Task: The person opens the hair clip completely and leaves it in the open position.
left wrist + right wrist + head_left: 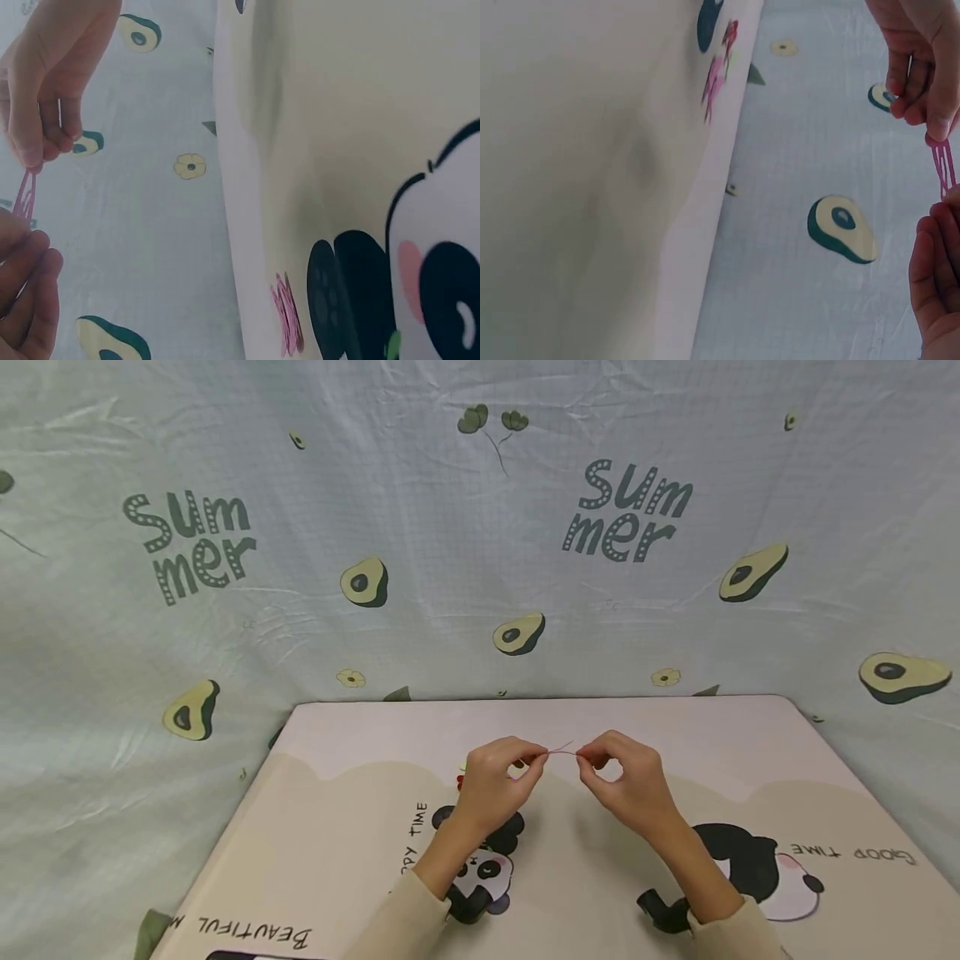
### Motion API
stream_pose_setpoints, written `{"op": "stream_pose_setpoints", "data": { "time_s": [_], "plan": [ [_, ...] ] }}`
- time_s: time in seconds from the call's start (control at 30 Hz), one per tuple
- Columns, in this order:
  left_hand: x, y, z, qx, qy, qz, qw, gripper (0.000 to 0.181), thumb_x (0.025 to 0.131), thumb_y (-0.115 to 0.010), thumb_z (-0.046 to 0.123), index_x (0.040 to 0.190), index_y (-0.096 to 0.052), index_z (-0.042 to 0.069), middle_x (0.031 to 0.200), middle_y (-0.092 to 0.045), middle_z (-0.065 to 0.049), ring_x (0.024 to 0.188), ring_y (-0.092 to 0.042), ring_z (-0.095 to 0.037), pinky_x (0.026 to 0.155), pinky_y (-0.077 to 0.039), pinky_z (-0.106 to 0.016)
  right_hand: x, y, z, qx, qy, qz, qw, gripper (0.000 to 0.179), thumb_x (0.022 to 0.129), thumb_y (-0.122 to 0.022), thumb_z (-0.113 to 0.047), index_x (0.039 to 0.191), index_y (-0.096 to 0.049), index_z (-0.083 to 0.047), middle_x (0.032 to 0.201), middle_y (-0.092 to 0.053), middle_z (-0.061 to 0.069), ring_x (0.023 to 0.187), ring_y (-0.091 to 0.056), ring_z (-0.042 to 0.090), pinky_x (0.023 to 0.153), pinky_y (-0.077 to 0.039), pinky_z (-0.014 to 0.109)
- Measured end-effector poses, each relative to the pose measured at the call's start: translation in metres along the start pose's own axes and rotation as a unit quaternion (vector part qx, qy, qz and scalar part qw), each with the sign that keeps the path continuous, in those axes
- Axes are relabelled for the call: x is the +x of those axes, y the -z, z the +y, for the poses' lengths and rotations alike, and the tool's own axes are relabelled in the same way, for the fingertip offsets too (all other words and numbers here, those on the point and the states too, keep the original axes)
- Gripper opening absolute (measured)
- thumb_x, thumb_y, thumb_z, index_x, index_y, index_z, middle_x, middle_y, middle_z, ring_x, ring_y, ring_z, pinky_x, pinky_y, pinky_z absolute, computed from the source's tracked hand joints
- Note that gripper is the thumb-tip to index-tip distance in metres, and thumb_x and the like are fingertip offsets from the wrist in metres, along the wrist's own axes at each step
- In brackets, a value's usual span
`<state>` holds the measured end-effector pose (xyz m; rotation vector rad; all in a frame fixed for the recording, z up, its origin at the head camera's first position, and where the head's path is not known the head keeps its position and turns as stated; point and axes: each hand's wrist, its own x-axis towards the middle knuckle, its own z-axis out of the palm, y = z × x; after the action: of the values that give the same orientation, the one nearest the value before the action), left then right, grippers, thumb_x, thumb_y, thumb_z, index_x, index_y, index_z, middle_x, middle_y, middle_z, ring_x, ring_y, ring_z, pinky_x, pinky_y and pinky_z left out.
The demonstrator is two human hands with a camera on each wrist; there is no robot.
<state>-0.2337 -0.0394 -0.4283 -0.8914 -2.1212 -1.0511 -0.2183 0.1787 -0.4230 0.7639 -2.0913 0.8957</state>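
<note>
Several thin pink looped strands stretch between my hands above the table; they look like string or elastic. My left hand pinches one end between thumb and forefinger. At the other end, the thumb and forefinger of my right hand pinch the strands. A loose tip sticks up from the strands in the head view. From the left wrist, my left hand shows below and my right hand above, with the pink loops between. On the table lies a bundle of similar pink strands, hidden behind my left hand in the head view.
The table has a beige cover printed with pandas and lettering. Behind it hangs a pale curtain printed with avocados. The table's far edge runs just beyond my hands.
</note>
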Motion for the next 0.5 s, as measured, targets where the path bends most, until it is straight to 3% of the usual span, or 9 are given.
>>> {"op": "stream_pose_setpoints", "data": {
  "time_s": [0.13, 0.27, 0.37, 0.5],
  "plan": [
    [0.009, -0.011, -0.003, 0.006, 0.033, -0.027, 0.9991, 0.007, 0.093, -0.075, 0.012, 0.097, -0.080, 0.008, 0.085, -0.078, -0.003, 0.073, -0.070, -0.012, 0.068, -0.059, -0.022, 0.004, 0.006, 0.013, -0.012, -0.008, -0.026, 0.9996, 0.020, 0.076, -0.081, 0.008, 0.087, -0.073, -0.007, 0.080, -0.072, -0.002, 0.068, -0.062, 0.009, 0.066, -0.052, 0.016],
    [0.014, -0.025, -0.011, 0.035, 0.069, -0.066, 0.9948, 0.010, 0.095, -0.074, 0.016, 0.098, -0.081, 0.010, 0.083, -0.078, -0.001, 0.071, -0.068, -0.011, 0.067, -0.055, -0.016, 0.007, 0.011, 0.025, -0.032, -0.038, -0.088, 0.9949, 0.013, 0.080, -0.081, 0.003, 0.087, -0.075, -0.006, 0.080, -0.073, 0.000, 0.068, -0.065, 0.010, 0.065, -0.056, 0.022],
    [0.015, -0.035, -0.017, 0.054, 0.104, -0.103, 0.9878, 0.011, 0.096, -0.074, 0.019, 0.099, -0.081, 0.012, 0.082, -0.077, 0.000, 0.072, -0.064, -0.010, 0.067, -0.050, -0.016, 0.009, 0.011, 0.034, -0.045, -0.072, -0.141, 0.9863, 0.009, 0.083, -0.081, 0.001, 0.089, -0.076, -0.006, 0.081, -0.074, 0.001, 0.069, -0.066, 0.011, 0.065, -0.058, 0.029],
    [0.015, -0.046, -0.022, 0.066, 0.149, -0.143, 0.9763, 0.011, 0.096, -0.073, 0.022, 0.099, -0.081, 0.014, 0.082, -0.075, 0.001, 0.073, -0.059, -0.009, 0.069, -0.046, -0.018, 0.008, 0.007, 0.048, -0.051, -0.132, -0.202, 0.9692, 0.003, 0.088, -0.079, -0.007, 0.089, -0.077, -0.005, 0.082, -0.074, 0.001, 0.071, -0.063, 0.009, 0.067, -0.055, 0.027]
  ]
}}
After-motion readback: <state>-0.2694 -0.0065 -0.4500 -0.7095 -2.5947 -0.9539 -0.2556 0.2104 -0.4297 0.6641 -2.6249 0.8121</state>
